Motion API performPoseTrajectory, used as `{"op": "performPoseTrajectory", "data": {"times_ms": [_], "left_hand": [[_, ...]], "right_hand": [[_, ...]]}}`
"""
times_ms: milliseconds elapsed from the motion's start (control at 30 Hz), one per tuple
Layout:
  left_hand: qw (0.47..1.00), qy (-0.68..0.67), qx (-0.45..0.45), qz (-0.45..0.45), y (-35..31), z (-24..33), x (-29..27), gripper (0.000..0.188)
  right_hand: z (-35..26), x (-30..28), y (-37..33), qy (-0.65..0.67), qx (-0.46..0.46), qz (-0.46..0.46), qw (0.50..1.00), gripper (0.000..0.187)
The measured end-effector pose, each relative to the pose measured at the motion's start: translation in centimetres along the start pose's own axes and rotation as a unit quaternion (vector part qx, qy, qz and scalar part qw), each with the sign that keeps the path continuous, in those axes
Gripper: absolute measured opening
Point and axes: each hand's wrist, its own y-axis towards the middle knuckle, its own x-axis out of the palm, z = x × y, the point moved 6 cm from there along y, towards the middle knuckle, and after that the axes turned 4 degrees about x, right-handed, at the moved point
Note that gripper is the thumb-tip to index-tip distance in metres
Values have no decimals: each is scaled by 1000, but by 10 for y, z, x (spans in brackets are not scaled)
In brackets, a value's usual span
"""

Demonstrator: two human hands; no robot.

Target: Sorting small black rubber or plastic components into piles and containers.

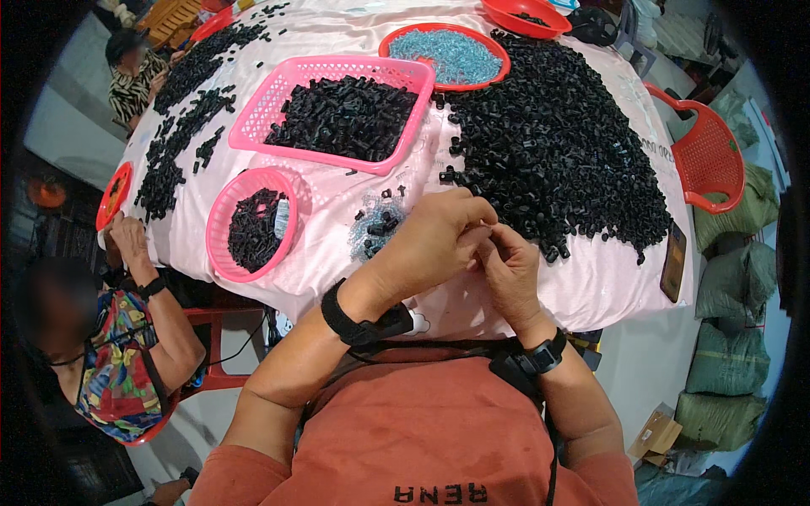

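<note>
My left hand [434, 232] and my right hand [511, 270] meet over the near edge of the table, fingers pinched together. Whatever sits between the fingertips is too small and hidden to name. Just beyond them spreads a big heap of small black plastic parts [540, 143]. Beside my left hand lies a little pile of clear small pieces [369, 232] with a few black parts among them. A round pink basket [218, 221] of black parts stands further left. Behind it is a larger rectangular pink basket [253, 118], also filled with black parts.
A red tray [509, 63] of clear bluish pieces stands at the back. A phone [674, 263] lies at the right table edge, near a red chair [704, 156]. Stuffed sacks [730, 358] line the right wall. A person [126, 354] sits at left; another [135, 76] is further back.
</note>
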Motion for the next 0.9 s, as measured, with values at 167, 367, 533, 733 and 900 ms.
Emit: {"op": "performPoseTrajectory", "data": {"times_ms": [167,367,533,733,900], "left_hand": [[999,13,33,3,-1,-1,4,9],[999,-20,-18,33,-1,-5,-3,9],[1000,11,17,-9,-4,-2,1,11],[979,-151,-134,-12,-4,-31,0,22],[959,-231,-162,-39,-7,-40,2,26]], "right_hand": [[-1,0,-1,1,-5,-1,1000,20],[2,0,-1,35,13,-2,999,18],[-1,-1,0,-1,6,-1,1000,17],[1,1,0,37,28,11,999,15],[-1,2,-1,68,49,4,996,16]]}}
